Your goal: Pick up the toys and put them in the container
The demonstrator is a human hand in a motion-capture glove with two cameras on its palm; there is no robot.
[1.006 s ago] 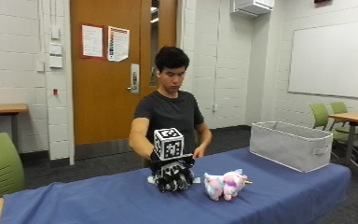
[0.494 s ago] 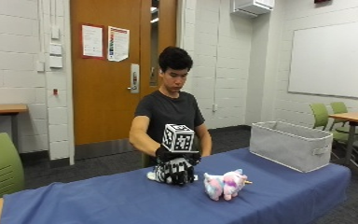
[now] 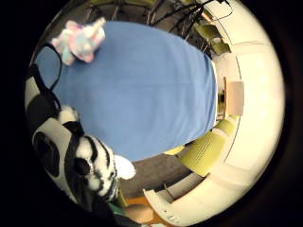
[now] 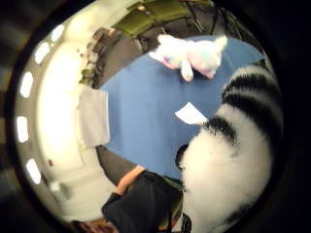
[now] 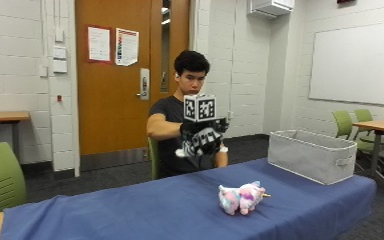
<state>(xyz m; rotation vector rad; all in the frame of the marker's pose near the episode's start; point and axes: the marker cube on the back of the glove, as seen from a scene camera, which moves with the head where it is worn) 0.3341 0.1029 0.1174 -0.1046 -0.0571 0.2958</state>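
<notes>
Above blue-clothed table, well higher vs 0.5 s ago: gloved right hand now at chest height, was down near tabletop. Fingers curled round black-and-white striped plush, lifted clear of cloth. Forearm raised, elbow bent, palm facing table. Grey fabric container at far end of table, well apart from hand. Pink-and-pastel plush unmoved on cloth, between hand and container. Papers on door w/ text too small to read.

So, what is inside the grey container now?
The outside view shows only the outer walls and rim of the grey container; its inside is hidden. The pastel plush lies on the table, and the gloved hand holds the zebra plush.
</notes>
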